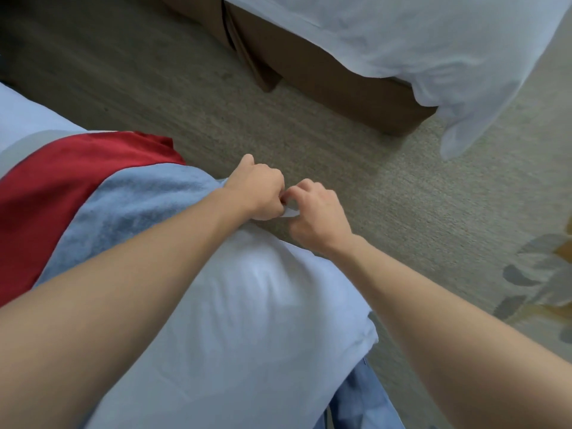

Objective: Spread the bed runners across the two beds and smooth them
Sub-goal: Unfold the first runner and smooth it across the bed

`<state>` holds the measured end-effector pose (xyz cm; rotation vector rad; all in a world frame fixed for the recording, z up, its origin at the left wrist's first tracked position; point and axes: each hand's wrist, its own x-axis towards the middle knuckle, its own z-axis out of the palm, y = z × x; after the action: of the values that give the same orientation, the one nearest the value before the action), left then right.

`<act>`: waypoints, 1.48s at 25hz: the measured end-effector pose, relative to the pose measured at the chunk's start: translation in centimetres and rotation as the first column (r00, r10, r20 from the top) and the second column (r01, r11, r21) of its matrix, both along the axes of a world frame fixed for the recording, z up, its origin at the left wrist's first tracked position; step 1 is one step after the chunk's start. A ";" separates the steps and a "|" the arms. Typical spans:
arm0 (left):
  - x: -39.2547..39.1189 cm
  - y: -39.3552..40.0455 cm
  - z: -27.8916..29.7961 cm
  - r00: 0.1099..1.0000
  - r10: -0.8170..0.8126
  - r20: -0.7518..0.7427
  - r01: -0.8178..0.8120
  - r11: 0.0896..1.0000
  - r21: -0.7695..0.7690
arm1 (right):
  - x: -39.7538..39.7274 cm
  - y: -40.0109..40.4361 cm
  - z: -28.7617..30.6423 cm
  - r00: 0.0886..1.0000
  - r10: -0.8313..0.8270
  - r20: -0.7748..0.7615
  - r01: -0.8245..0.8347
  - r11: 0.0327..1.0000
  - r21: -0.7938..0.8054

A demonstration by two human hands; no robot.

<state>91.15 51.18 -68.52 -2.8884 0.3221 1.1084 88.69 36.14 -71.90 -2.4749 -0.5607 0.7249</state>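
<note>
Left hand [258, 188]: forearm extended forward, bare, fingers curled tight, pinching a small white edge. Right hand [315, 212]: forearm extended forward, bare, fingers curled, thumb and fingertips meeting the left hand's knuckles.

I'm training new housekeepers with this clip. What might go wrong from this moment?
Both hands, left hand and right hand, pinch one small bit of white fabric at the near bed's edge; a hard pull may bunch it. The red runner lies rumpled and could slide toward the carpet.
</note>
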 end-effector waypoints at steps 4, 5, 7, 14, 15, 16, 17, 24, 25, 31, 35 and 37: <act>-0.2 0.0 0.9 0.994 0.104 0.032 -0.101 0.992 -0.080 | -0.6 0.5 -1.0 0.978 -0.112 0.177 0.123 0.991 -0.049; -0.7 0.0 1.0 0.993 0.061 0.100 -0.056 0.997 -0.053 | -0.5 0.4 -1.0 0.973 -0.138 0.187 0.154 0.986 -0.071; -2.4 0.2 1.4 0.967 -0.102 0.234 0.095 0.995 0.042 | -0.6 0.0 -0.8 0.966 -0.144 0.214 0.167 0.982 -0.092; -6.0 0.5 3.0 0.939 -0.093 0.330 0.022 0.977 0.213 | -0.9 -0.6 1.3 0.897 -0.015 0.441 0.048 0.997 -0.064; -5.6 0.4 3.5 0.947 0.011 0.322 -0.062 0.987 0.149 | -1.3 -0.1 1.7 0.885 0.017 0.464 0.001 0.999 -0.039; -5.3 0.5 4.1 0.944 0.119 0.309 -0.152 0.985 0.085 | -1.7 0.3 2.1 0.875 0.046 0.481 -0.046 0.999 -0.012; -5.2 0.8 4.6 0.932 0.203 0.301 -0.221 0.975 0.027 | -2.0 0.6 2.4 0.863 0.056 0.502 -0.072 0.997 0.013; -10.0 3.4 4.6 0.831 0.047 0.554 -0.179 0.966 0.187 | -1.0 -0.1 4.1 0.866 0.046 0.498 -0.034 0.999 -0.033; -10.5 3.6 4.5 0.814 0.045 0.579 -0.191 0.962 0.194 | -1.0 -0.3 4.3 0.858 0.063 0.511 -0.049 0.998 -0.041; -10.9 2.9 6.7 0.760 0.377 0.529 -0.380 0.919 -0.108 | -3.7 3.0 4.9 0.772 0.215 0.598 -0.271 0.963 0.004; -14.1 4.9 5.8 0.742 0.322 0.588 -0.337 0.937 -0.088 | -2.9 2.6 4.9 0.803 0.161 0.575 -0.184 0.983 -0.018; -15.8 5.6 4.9 0.728 0.258 0.635 -0.307 0.951 -0.034 | -2.5 2.2 4.8 0.818 0.168 0.550 -0.182 0.983 -0.030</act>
<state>75.36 56.73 -63.65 -3.0765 -0.1948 0.0776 86.24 38.35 -67.07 -2.6234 -1.0098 0.0376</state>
